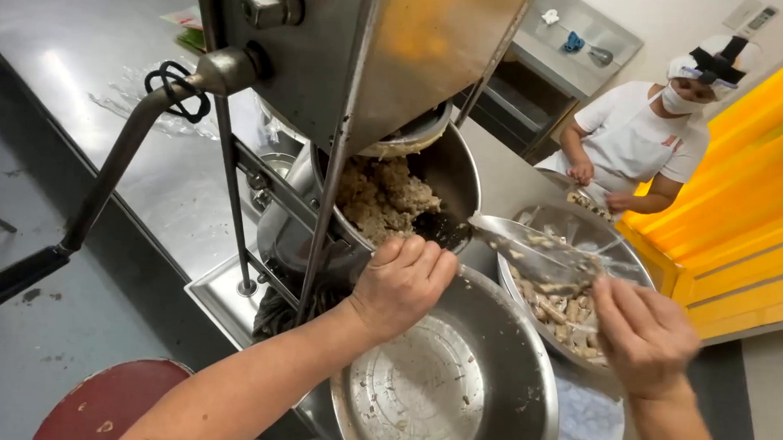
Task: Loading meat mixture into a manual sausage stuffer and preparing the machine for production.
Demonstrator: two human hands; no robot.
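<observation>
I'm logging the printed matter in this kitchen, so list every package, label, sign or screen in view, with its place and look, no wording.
Packet: far back on the steel counter, left of the machine's frame; flat, partly hidden, green with a pale and red top.
Wall panel: top right corner on the pale wall; small grey-white slanted rectangle with a dark strip, too small to tell if it is a screen.
No other labels or signs show.

Left hand (pixel 400 285): bare, no glove, ring or watch is seen.
Left forearm: uncovered along the whole visible length; no sleeve is shown.
Right hand (pixel 643 335): bare, slightly blurred; no jewellery can be made out.
Right forearm: uncovered as well, cut off by the lower edge.
</observation>
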